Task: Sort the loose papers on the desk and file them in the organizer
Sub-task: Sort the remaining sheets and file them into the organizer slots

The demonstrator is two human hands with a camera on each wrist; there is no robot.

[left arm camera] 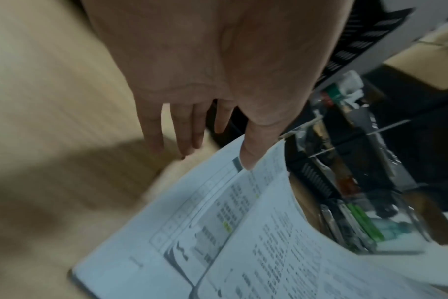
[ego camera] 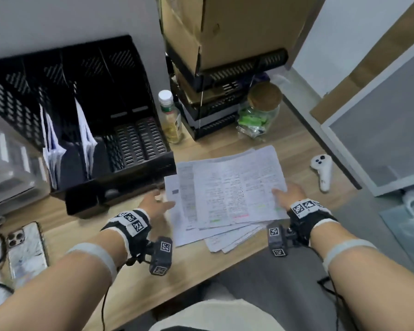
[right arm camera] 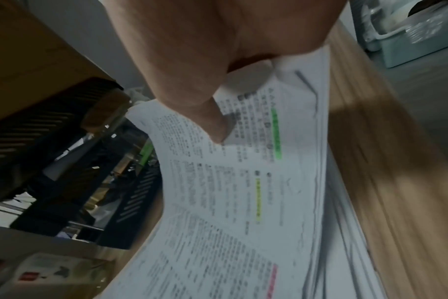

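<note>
White printed papers (ego camera: 227, 194) fan across the wooden surface (ego camera: 189, 266) at 4 o'clock of the black organizer (ego camera: 86, 120) — right hand (ego camera: 288, 194) pinching the top sheets, left hand (ego camera: 155, 204) loosely spread, thumb on their edge.

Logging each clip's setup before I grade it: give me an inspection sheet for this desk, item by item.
Surface: light wooden desk, papers spread at its middle.
Job's things: fanned stack of loose papers flat on the desk; black organizer behind and to the left, sheets standing in two of its slots, the rest look empty.
Clutter: phone, bottle, cork-lidded jar, white controller, stacked trays under a cardboard box.
Hands: left hand open, thumb on the stack's left edge; right hand pinches the right edge.
Cables: black cable hanging from the left wrist camera; another beside the phone.
Surroundings: grey wall, floor on the right.
</note>
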